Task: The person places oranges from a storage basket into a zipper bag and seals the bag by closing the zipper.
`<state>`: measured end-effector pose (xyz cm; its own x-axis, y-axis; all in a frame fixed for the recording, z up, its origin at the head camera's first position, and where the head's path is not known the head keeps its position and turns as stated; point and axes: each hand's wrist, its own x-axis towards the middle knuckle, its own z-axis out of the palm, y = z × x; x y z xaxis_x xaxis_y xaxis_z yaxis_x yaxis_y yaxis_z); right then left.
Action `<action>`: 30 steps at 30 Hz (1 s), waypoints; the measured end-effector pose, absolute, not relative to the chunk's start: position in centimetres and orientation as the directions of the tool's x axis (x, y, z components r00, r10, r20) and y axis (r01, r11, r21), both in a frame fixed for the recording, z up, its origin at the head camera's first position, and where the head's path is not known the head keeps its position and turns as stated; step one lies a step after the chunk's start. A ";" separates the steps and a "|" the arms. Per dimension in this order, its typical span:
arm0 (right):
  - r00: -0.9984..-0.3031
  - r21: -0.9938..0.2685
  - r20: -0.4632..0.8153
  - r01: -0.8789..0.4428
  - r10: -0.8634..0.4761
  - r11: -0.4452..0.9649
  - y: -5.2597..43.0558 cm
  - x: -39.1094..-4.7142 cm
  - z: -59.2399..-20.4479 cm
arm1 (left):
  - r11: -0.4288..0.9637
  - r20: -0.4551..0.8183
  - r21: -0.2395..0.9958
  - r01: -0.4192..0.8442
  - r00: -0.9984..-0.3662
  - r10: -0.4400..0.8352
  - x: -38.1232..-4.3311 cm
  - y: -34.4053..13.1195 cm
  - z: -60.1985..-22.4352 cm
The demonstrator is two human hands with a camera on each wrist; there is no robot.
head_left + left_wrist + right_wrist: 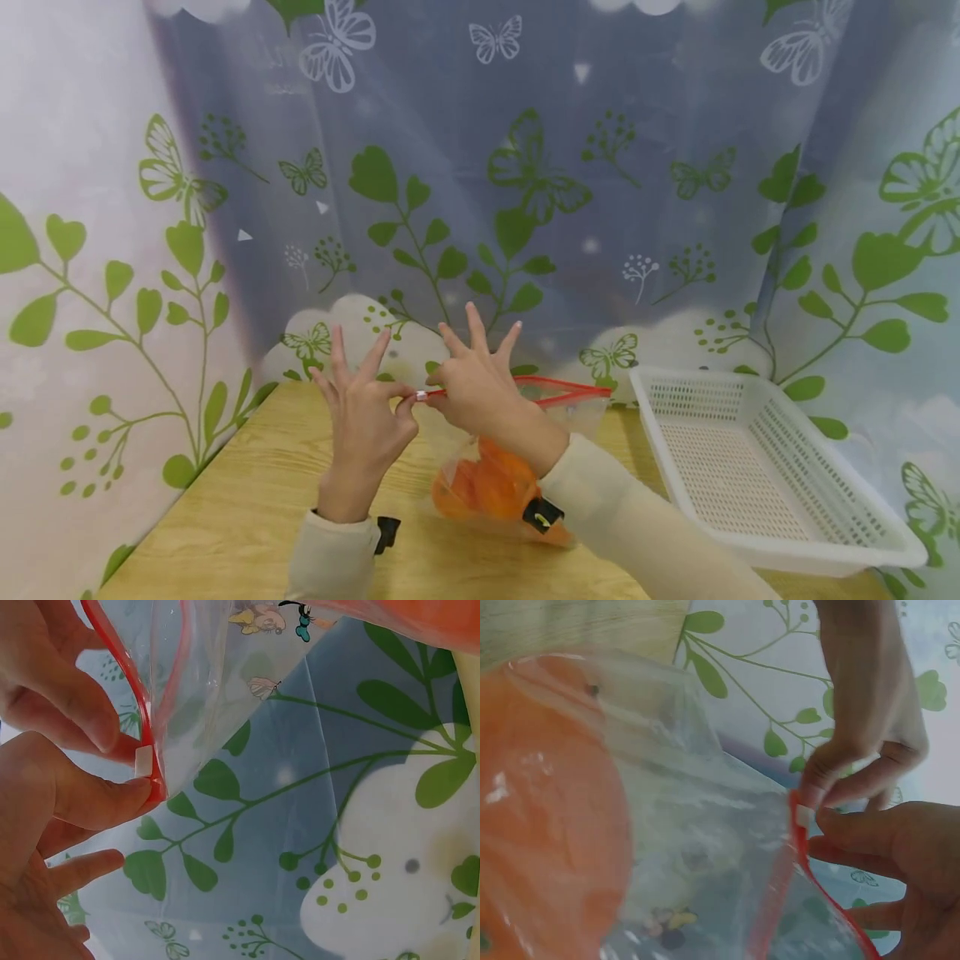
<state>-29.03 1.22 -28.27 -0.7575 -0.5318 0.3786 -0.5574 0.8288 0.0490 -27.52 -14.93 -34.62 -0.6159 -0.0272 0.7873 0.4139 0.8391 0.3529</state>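
Note:
A clear zip bag [596, 417] with a red zip edge and a white slider [803, 816] holds several oranges [487, 483]. My left hand [367, 425] pinches the zip's end corner between thumb and index finger, right at the slider, its other fingers spread upward. Close beside it, my right hand [480, 387] pinches the red zip edge, its other fingers raised; its fingertips are next to the slider in the right wrist view. To the right of my right hand, the bag's mouth gapes. My right hand and wrist hide part of the bag.
A white perforated plastic basket [660, 450] stands at the right of the wooden table [232, 500]. Behind the table hangs a curtain [450, 108] printed with butterflies and leaves, and similar patterned sheets line both sides.

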 end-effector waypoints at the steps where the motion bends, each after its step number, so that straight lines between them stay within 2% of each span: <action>1: -0.752 0.054 0.382 -0.563 -0.538 0.825 0.9 -29.1 -28.5 | 0.837 0.788 0.354 0.417 -0.615 -0.027 -27.5 -14.9 -34.6; 11: -0.699 0.108 0.413 -0.598 -0.583 0.794 0.0 -29.6 -28.8 | 0.841 0.783 0.355 0.409 -0.621 -0.029 -27.3 -14.6 -34.4; 20: -0.696 0.137 0.374 -0.613 -0.614 0.778 -0.1 -29.8 -29.0 | 0.838 0.777 0.356 0.413 -0.629 -0.020 -27.3 -14.5 -34.8; 30: -0.691 0.111 0.382 -0.625 -0.614 0.773 0.2 -29.7 -29.0 | 0.844 0.795 0.316 0.434 -0.606 0.015 -27.4 -14.3 -34.7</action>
